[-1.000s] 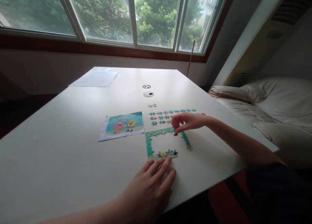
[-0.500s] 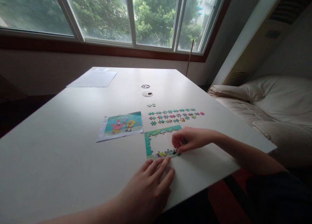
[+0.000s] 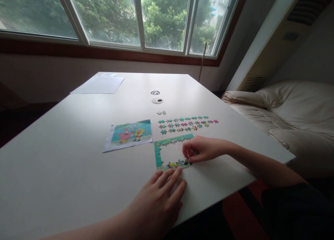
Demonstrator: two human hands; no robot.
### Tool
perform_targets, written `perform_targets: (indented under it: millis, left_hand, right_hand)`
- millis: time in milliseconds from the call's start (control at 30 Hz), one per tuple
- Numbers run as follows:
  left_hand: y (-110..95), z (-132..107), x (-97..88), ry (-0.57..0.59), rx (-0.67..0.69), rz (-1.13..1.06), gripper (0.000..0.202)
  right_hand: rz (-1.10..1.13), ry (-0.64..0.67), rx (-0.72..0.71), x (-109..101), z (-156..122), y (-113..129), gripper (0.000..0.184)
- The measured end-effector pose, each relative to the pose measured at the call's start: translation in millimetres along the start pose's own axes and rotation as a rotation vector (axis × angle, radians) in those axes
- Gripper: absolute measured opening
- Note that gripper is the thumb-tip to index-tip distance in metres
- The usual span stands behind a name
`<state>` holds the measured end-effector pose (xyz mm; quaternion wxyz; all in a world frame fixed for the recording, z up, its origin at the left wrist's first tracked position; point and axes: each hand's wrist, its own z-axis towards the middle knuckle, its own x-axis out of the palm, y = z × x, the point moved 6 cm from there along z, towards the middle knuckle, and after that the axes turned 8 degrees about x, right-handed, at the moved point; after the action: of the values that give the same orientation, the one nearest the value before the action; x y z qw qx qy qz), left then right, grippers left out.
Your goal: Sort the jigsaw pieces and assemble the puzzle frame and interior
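Observation:
A partly built jigsaw frame (image 3: 158,153) with teal edges lies on the white table (image 3: 65,156). My right hand (image 3: 200,149) is pinched on a small puzzle piece at the frame's lower right corner, pressing it against the bottom row. Flat on the table, my left hand (image 3: 159,194) has its fingers stretched out, the tips touching the frame's bottom edge. Loose puzzle pieces (image 3: 186,123) lie in rows just beyond the frame. A cartoon reference picture (image 3: 129,133) sits to the frame's left.
Two round cable grommets (image 3: 156,97) sit mid-table, and a sheet of paper (image 3: 97,85) lies at the far left. A cream sofa (image 3: 292,111) stands right of the table. Windows run along the far wall.
My right hand moved from the frame's top right down to its bottom right corner with a piece. My left hand stayed flat at the bottom edge.

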<state>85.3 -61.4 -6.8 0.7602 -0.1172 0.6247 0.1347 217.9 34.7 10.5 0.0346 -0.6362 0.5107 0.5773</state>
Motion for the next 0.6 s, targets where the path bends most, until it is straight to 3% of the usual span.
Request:
perform_targets:
  millis: [600]
  left_hand:
    - [0.7, -0.1, 1.1, 0.003, -0.002, 0.004, 0.033]
  right_hand:
    - [-0.108, -0.017, -0.041, -5.6, -6.0, 3.9, 0.016]
